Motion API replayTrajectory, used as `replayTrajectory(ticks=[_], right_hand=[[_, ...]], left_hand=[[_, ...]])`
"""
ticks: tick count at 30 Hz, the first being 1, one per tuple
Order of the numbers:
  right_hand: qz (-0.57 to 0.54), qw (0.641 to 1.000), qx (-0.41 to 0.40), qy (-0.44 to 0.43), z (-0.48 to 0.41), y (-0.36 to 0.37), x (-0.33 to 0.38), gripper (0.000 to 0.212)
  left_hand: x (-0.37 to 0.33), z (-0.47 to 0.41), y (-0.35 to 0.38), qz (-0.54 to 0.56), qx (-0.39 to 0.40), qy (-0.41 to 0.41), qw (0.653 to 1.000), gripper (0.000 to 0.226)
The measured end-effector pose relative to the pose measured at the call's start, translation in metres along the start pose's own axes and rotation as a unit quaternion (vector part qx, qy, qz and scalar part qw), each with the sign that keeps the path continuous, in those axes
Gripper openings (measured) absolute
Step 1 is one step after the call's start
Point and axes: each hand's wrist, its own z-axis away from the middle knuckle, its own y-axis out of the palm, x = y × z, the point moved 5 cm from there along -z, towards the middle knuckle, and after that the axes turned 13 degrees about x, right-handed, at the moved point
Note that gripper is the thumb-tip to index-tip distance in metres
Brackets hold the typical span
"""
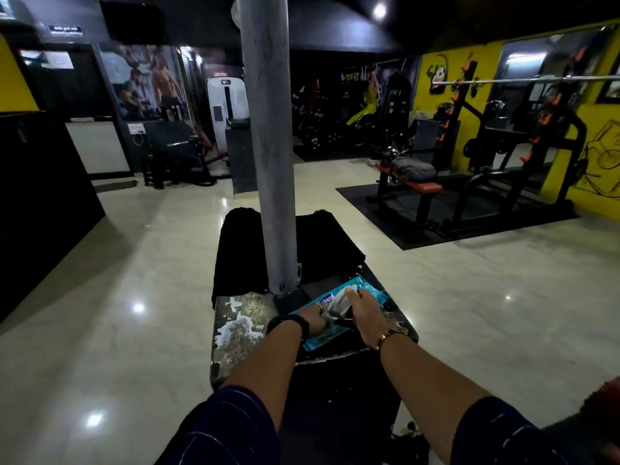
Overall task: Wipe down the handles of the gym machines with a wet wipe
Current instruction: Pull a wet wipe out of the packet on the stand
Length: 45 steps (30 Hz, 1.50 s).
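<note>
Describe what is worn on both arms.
The left sleeve and right sleeve are dark blue with thin pale stripes. A black band circles the left wrist, with a ring on one finger. A gold-coloured bracelet circles the right wrist.

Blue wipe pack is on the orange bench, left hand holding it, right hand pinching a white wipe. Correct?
No. The blue wipe pack lies on the worn platform at the grey pillar's foot, not on the orange bench. The rest holds: left hand holds it, right hand pinches a white wipe. Head view shows it.
</note>
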Motion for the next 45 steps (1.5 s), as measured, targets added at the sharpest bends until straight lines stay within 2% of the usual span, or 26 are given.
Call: replayTrajectory(ticks=[3,6,8,11,14,19,22,25,29,30,31,34,36,38,39,42,45], right_hand=[[-0.028,0.999,0.027,-0.014,0.005,0.012,0.011,0.018],[0.044,0.994,0.079,-0.056,0.013,0.031,0.024,0.01],[0.075,0.991,0.086,-0.063,0.014,0.043,0.026,0.017],[0.081,0.989,0.108,-0.064,0.016,0.061,0.028,0.021],[0.102,0.986,0.116,-0.066,0.022,0.081,0.03,0.012],[0.08,0.983,0.148,-0.075,0.027,0.119,0.026,0.024],[0.084,0.983,0.145,-0.08,0.042,0.148,0.032,0.01],[0.055,0.976,0.198,-0.074,0.055,0.19,0.035,0.01],[0.014,0.957,0.287,-0.04,0.082,0.255,0.04,0.016],[0.009,0.956,0.292,-0.035,0.088,0.272,0.041,0.021],[-0.003,0.957,0.289,-0.033,0.092,0.286,0.041,0.027],[-0.02,0.951,0.309,-0.025,0.11,0.339,0.042,0.031],[-0.031,0.944,0.329,-0.016,0.122,0.375,0.043,0.022],[-0.047,0.936,0.348,0.0,0.136,0.416,0.044,0.009],[-0.056,0.932,0.359,0.006,0.143,0.438,0.043,0.004],[-0.092,0.913,0.395,0.039,0.171,0.501,0.039,0.015],[-0.096,0.897,0.429,0.045,0.204,0.563,0.036,0.019]], left_hand=[[0.004,0.005,-0.015,0.144,-0.051,0.02,0.988,0.042],[0.009,0.021,-0.035,0.219,-0.15,0.039,0.963,0.032],[0.01,0.031,-0.036,0.263,-0.163,0.089,0.947,0.027],[0.025,0.037,-0.033,0.282,-0.193,0.082,0.936,0.03],[0.045,0.049,-0.039,0.305,-0.229,0.068,0.922,0.043],[0.08,0.09,-0.053,0.367,-0.311,0.081,0.873,0.01],[0.108,0.112,-0.055,0.398,-0.33,0.062,0.854,0.02],[0.14,0.143,-0.055,0.466,-0.348,0.037,0.813,0.015],[0.181,0.195,-0.061,0.564,-0.36,0.072,0.74,0.022],[0.196,0.208,-0.064,0.559,-0.372,0.074,0.737,0.027],[0.209,0.222,-0.066,0.523,-0.396,0.06,0.752,0.032],[0.249,0.274,-0.076,0.337,-0.451,0.013,0.827,0.047],[0.269,0.302,-0.078,0.274,-0.425,0.01,0.863,0.05],[0.296,0.328,-0.075,0.309,-0.384,0.012,0.87,0.041],[0.308,0.342,-0.072,0.342,-0.373,0.016,0.862,0.035],[0.35,0.39,-0.066,0.42,-0.385,0.035,0.821,0.027],[0.391,0.449,-0.057,0.532,-0.431,0.058,0.726,0.018]])
